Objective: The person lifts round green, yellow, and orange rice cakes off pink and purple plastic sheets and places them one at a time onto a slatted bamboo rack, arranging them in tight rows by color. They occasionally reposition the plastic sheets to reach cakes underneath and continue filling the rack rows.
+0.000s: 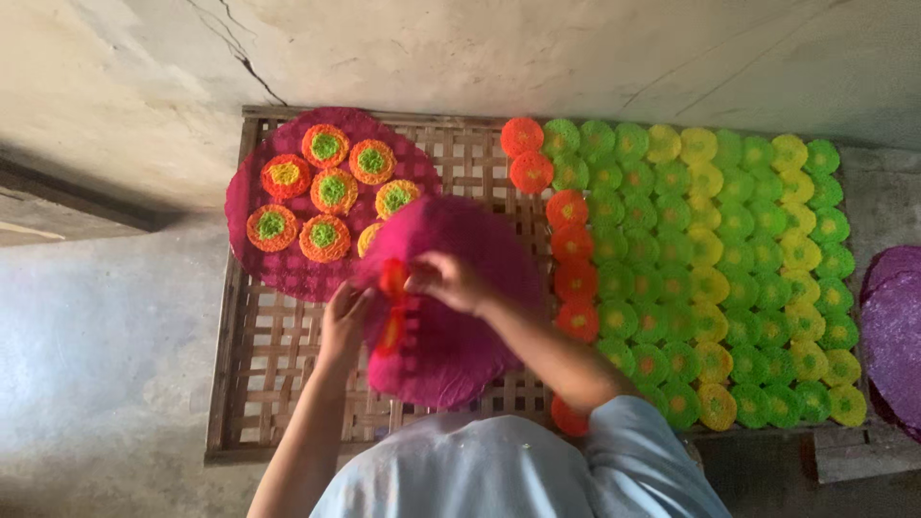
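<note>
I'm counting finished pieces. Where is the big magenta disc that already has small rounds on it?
In the head view, the decorated magenta disc lies at the rack's far left corner, just beyond the left hand.

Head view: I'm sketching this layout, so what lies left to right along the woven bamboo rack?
Large magenta lacy disc topped with orange-green rounds → column of orange rounds → green and yellow rounds → purple discs.

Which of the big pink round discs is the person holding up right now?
The nearer pink disc, lifted between the left hand and right hand. The other pink disc lies flat on the bamboo rack, carrying small orange rounds.
</note>
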Available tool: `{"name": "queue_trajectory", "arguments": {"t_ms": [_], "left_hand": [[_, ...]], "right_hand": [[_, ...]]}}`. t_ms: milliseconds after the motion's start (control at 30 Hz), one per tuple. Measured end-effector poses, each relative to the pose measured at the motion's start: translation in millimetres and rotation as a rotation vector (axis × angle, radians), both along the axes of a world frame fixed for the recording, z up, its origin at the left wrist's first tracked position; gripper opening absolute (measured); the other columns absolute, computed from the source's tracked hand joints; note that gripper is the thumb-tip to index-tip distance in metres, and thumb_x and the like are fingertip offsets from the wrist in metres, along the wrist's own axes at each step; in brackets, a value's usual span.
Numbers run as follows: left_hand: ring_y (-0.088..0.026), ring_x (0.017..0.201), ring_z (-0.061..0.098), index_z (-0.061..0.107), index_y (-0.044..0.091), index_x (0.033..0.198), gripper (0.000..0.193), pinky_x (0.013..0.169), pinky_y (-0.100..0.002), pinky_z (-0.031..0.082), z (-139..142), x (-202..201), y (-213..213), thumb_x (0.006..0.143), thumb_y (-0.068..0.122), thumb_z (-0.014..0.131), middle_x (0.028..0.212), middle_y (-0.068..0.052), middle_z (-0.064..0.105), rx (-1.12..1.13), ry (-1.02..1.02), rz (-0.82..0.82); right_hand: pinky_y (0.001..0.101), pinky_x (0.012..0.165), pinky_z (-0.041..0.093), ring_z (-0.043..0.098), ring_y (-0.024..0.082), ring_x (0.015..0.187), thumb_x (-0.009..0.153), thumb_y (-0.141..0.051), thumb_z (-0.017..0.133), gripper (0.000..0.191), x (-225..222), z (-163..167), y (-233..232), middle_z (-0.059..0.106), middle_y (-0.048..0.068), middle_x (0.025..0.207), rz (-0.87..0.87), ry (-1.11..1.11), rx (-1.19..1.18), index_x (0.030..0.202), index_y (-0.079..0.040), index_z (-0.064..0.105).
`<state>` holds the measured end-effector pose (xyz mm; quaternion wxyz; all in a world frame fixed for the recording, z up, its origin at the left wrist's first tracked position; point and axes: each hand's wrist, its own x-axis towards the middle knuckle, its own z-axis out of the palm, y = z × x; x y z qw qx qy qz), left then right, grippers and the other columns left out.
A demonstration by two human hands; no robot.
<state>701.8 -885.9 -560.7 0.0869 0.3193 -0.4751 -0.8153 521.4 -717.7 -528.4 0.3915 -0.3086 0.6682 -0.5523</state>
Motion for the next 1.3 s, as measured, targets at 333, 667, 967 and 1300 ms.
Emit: {"name": "queue_trajectory", "arguments": {"t_ms": [333,667,967,1300], "left_hand": [[-0.012,0.089,0.064,0.061,0.002,0.113,0.012,0.075,-0.028,0.054,-15,45,-40,0.104,0.009,0.062,0.103,-0.005,0.069,-0.072,-0.015,0.195],[-0.013,0.091,0.065,0.065,-0.002,0.119,0.02,0.079,-0.028,0.054,-28,104,-47,0.104,0.011,0.063,0.105,-0.008,0.07,-0.275,-0.174,0.103],[-0.017,0.099,0.07,0.062,0.005,0.129,0.031,0.081,-0.035,0.06,6,84,-25,0.1,0.015,0.057,0.116,-0.007,0.072,0.01,-0.031,-0.043],[-0.021,0.104,0.071,0.056,0.005,0.134,0.034,0.081,-0.038,0.061,-15,70,-4,0.102,0.014,0.054,0.12,-0.007,0.071,0.06,0.1,-0.092]], "right_hand": [[0.0331,0.101,0.054,0.069,0.019,0.112,0.091,-0.01,0.067,0.04,-61,-15,60,0.073,0.007,0.122,-0.482,-0.141,0.013,0.131,-0.004,0.065],[0.0501,0.094,0.048,0.061,0.042,0.109,0.081,-0.007,0.076,0.034,-132,14,92,0.067,0.022,0.11,-0.605,1.175,0.467,0.113,-0.003,0.064],[0.0342,0.081,0.058,0.07,0.019,0.098,0.096,-0.001,0.063,0.025,-39,21,42,0.07,0.01,0.11,-0.559,0.754,0.227,0.118,-0.008,0.054],[0.0367,0.095,0.06,0.073,0.02,0.104,0.094,-0.024,0.071,0.032,19,-8,76,0.077,0.008,0.113,-0.322,-0.002,0.191,0.119,-0.006,0.071]]}}
